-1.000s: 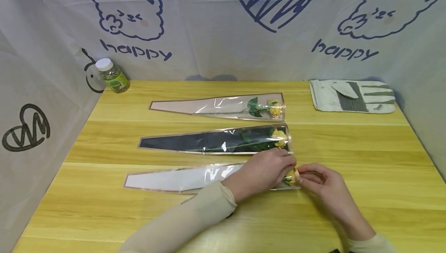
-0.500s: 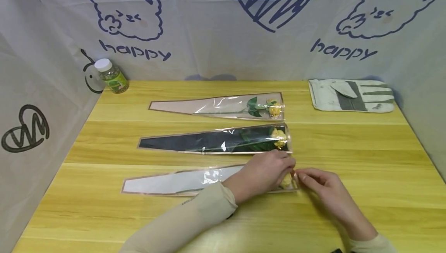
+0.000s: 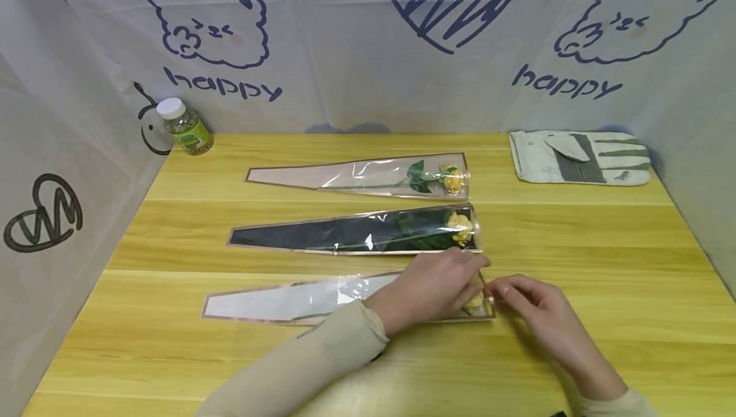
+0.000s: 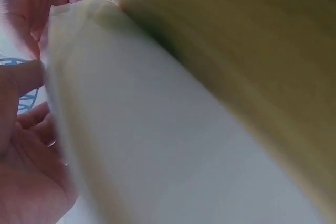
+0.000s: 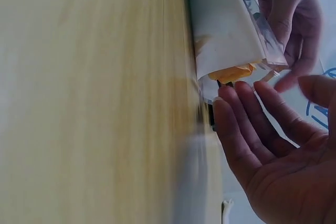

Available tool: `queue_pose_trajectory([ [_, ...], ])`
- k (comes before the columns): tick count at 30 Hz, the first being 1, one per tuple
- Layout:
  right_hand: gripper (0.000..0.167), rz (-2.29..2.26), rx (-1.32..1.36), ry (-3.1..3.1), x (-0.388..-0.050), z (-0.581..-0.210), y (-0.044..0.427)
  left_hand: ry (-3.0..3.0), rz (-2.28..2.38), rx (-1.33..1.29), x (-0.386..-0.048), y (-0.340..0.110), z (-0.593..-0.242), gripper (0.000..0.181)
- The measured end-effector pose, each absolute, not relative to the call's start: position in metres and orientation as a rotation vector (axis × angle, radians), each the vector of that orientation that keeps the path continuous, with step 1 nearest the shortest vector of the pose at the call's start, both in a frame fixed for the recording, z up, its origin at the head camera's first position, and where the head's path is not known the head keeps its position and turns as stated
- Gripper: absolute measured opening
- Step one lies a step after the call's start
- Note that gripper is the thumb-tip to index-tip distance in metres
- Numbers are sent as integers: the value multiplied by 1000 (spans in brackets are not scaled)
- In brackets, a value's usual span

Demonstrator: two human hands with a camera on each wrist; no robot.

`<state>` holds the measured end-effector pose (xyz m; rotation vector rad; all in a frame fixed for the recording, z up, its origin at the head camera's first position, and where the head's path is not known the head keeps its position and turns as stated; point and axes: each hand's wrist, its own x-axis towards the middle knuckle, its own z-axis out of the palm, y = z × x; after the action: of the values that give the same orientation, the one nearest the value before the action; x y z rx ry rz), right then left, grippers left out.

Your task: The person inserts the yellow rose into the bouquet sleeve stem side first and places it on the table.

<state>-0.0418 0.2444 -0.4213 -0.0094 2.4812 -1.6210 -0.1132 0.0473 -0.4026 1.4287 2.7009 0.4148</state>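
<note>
A white flower sleeve (image 3: 259, 302) with a clear front lies nearest on the table, a yellow rose (image 3: 474, 304) inside its wide right end. My left hand (image 3: 434, 289) pinches the upper edge of that end, as the right wrist view also shows, and covers part of the sleeve. At the mouth, the fingers of my right hand (image 3: 537, 305) touch the rim; in the right wrist view the thumb stands apart from them. Beyond lie a black flower sleeve (image 3: 310, 233) and a pale pink flower sleeve (image 3: 293, 175), each holding a yellow rose with green leaves.
A jar (image 3: 186, 128) with a white lid and green label stands at the back left. A pair of white-and-grey work gloves or a single glove (image 3: 581, 158) lies at the back right. Printed cloth (image 3: 345, 53) hangs behind the wooden table (image 3: 604, 238).
The near sleeve's right end has shifted slightly toward me. My left fingers have spread a little at its edge, while my right hand stays at the mouth.
</note>
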Motion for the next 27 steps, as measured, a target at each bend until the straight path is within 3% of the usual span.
queue_pose_trajectory([
  [10, 12, -1551, -12, 2463, -42, -423, 243, 2705, 126, 1579, -106, 39, -403, 52],
  [19, 14, -1408, -37, 2410, -44, -425, 245, 2690, 86, 1529, -102, 31, -410, 68],
  [27, 14, -1378, -54, 2419, -44, -418, 247, 2690, 80, 1472, -102, 27, -409, 63],
])
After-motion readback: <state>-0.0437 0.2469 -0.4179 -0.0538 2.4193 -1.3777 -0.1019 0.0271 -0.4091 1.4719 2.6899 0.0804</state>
